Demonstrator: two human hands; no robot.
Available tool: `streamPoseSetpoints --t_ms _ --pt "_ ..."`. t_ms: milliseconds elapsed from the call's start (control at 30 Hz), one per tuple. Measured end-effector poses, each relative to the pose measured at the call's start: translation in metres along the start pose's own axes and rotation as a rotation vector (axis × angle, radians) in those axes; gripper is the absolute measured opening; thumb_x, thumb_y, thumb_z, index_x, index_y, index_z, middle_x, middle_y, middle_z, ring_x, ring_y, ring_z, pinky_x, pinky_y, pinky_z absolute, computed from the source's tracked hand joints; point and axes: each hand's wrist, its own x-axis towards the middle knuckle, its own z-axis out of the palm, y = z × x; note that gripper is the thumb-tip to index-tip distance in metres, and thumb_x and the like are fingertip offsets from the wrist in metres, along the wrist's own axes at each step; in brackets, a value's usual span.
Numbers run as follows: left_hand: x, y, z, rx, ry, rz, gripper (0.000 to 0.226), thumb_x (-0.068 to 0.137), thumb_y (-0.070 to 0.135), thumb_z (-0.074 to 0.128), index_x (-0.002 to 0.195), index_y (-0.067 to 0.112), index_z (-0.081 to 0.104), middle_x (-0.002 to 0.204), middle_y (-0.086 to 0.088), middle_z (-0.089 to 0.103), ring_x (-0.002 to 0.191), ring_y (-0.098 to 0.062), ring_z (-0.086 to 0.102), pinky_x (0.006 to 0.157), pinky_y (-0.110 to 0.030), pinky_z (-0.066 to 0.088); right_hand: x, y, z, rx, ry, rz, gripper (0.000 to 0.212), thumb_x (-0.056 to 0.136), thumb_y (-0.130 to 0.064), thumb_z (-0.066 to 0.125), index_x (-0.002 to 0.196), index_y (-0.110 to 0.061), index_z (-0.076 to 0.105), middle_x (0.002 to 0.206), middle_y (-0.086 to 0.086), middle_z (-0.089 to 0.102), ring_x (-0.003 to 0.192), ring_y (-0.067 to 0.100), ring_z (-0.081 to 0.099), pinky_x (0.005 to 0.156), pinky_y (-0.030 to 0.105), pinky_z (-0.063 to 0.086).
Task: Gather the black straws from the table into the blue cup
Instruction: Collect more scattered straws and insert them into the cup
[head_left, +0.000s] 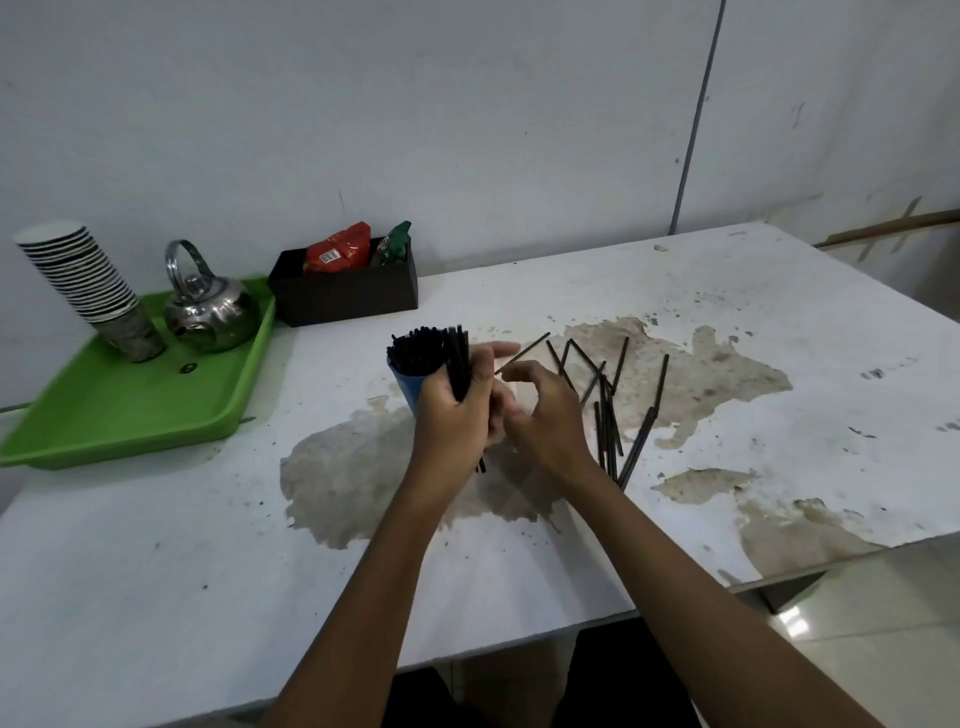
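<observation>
Gripping a small bundle of black straws (459, 364) upright, the left hand (457, 415) is curled round them just beside the blue cup (408, 387), which already stands packed with straws (418, 353). Whether that hand also touches the cup wall I cannot tell; the cup sits directly behind and to the left of the grip. The right hand (540, 415) is close against the left, and pinches a single straw (522, 353) between thumb and fingertip, its long axis slanting up and away to the right.

Loose straws (608, 410) lie on the table (675, 291) to the right of both hands, nearest the right hand. Most run roughly away from the person, a few crossing at angles near the far end of the scatter.

My reading is that the single straw is about to join the bundle on the left, so it would need turning upright to match. The right hand is the natural one for the remaining pile.
</observation>
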Motion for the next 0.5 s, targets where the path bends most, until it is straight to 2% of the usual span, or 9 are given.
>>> streamPoseSetpoints --t_ms 67,133,233,333,433,500 --pt "0.008 0.015 -0.006 -0.039 0.044 0.025 0.028 0.102 0.038 0.043 0.114 0.026 0.066 0.061 0.0 0.062 0.048 -0.007 0.052 0.046 -0.02 0.044 0.0 -0.007 0.01 0.014 -0.058 0.014 0.039 0.077 -0.02 0.06 0.116 -0.013 0.062 0.114 0.002 0.066 0.106 0.014 0.059 0.094 0.034 0.05" --pt "0.018 0.03 -0.014 -0.078 0.094 0.07 0.03 0.103 0.039 0.04 0.115 0.027 0.065 0.062 0.0 0.065 0.05 -0.009 0.054 0.051 -0.02 0.047 0.0 -0.013 0.02 0.048 -0.117 0.062 0.049 0.074 -0.017 0.061 0.123 -0.016 0.057 0.123 0.002 0.061 0.114 0.015 0.056 0.098 0.037 0.049" --pt "0.035 0.048 -0.026 -0.138 0.182 0.143 0.03 0.104 0.038 0.036 0.109 0.027 0.064 0.063 0.001 0.068 0.059 -0.01 0.061 0.061 -0.022 0.05 -0.004 -0.013 0.03 0.075 -0.201 0.132 0.068 0.073 -0.019 0.073 0.135 -0.018 0.047 0.138 0.001 0.049 0.125 0.014 0.045 0.104 0.033 0.044" --pt "0.054 0.057 -0.036 -0.19 0.238 0.191 0.033 0.106 0.036 0.034 0.107 0.022 0.063 0.068 -0.001 0.072 0.072 -0.013 0.067 0.071 -0.027 0.052 -0.006 -0.006 0.041 -0.016 -0.2 0.077 0.079 0.071 -0.039 0.08 0.138 -0.019 0.044 0.139 -0.001 0.045 0.126 0.01 0.04 0.095 0.019 0.038" --pt "0.071 0.058 -0.042 -0.221 0.252 0.194 0.035 0.106 0.038 0.032 0.105 0.022 0.063 0.075 -0.002 0.075 0.079 -0.018 0.066 0.08 -0.036 0.05 -0.004 -0.004 0.048 -0.097 -0.152 0.068 0.086 0.068 -0.056 0.08 0.138 -0.019 0.047 0.134 -0.005 0.045 0.116 0.0 0.036 0.082 0.005 0.029" --pt "0.08 0.057 -0.042 -0.251 0.242 0.184 0.035 0.106 0.037 0.032 0.105 0.021 0.063 0.079 -0.002 0.076 0.082 -0.018 0.067 0.083 -0.037 0.051 -0.003 -0.004 0.05 -0.138 -0.122 0.05 0.078 0.069 -0.06 0.077 0.132 -0.019 0.054 0.126 -0.007 0.048 0.11 -0.001 0.039 0.076 0.006 0.032"
